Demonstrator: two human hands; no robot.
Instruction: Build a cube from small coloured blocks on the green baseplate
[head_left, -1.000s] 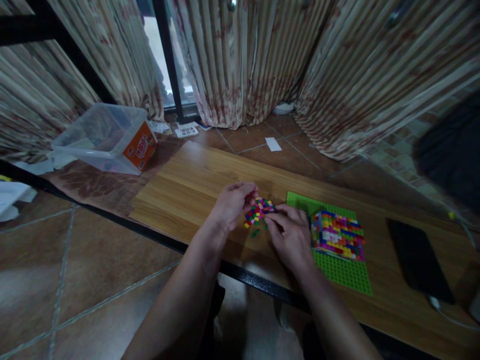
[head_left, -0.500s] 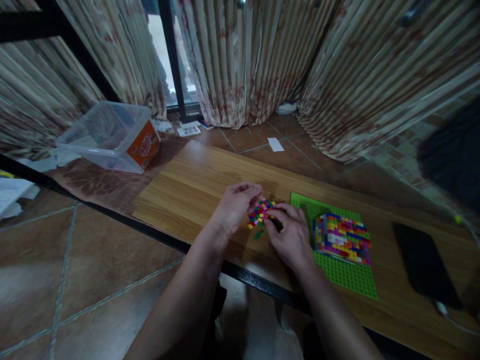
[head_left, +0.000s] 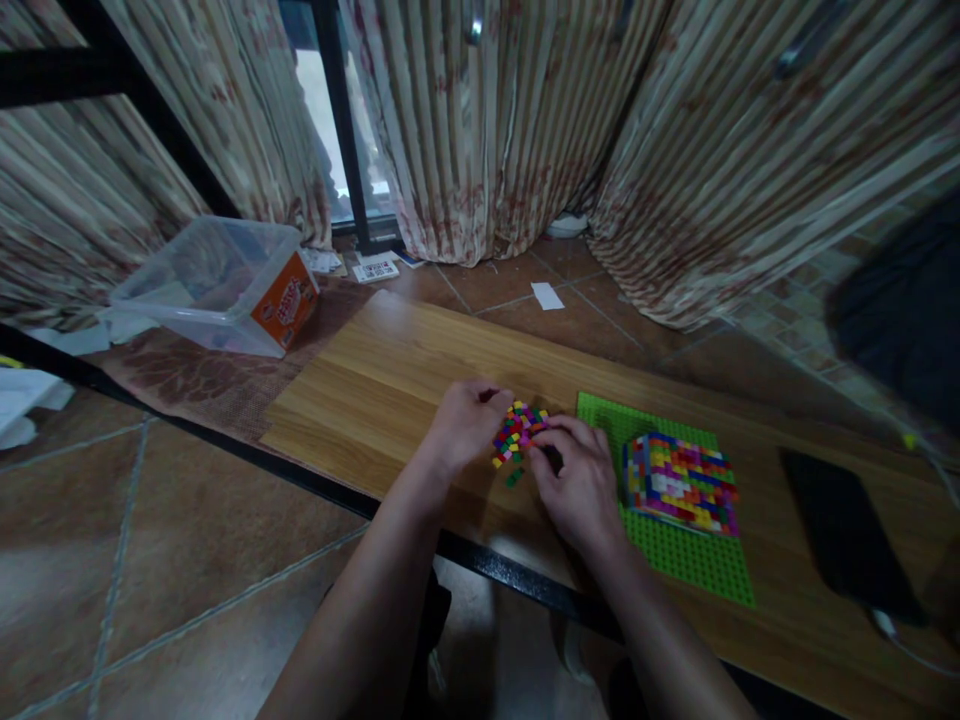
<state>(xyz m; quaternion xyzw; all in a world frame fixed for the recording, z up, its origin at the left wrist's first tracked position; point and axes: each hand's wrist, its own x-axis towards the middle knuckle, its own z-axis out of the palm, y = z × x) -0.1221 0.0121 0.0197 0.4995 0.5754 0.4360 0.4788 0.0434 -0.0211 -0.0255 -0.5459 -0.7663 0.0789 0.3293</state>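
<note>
A small heap of loose toy bricks (head_left: 513,432) in many colours lies on the wooden table between my hands. My left hand (head_left: 471,425) is at the heap's left edge, its fingers curled together; whatever they hold, if anything, is hidden. From the right, my right hand (head_left: 579,478) reaches in with thumb and forefinger pinched at a pinkish brick (head_left: 528,437) on the heap's near side. Beside my right hand, a block built of many coloured bricks (head_left: 682,480) stands on a green studded baseplate (head_left: 697,560).
A black phone (head_left: 847,530) with a white cable lies at the table's right. A clear plastic box (head_left: 202,320) with an orange label stands on a brown cloth at the left. The wooden table (head_left: 390,370) has a dark front edge. Curtains hang behind.
My left hand has moved slightly down and its fingers are more curled. My right hand stays at the heap with fingers pinched. The view has shifted slightly.
</note>
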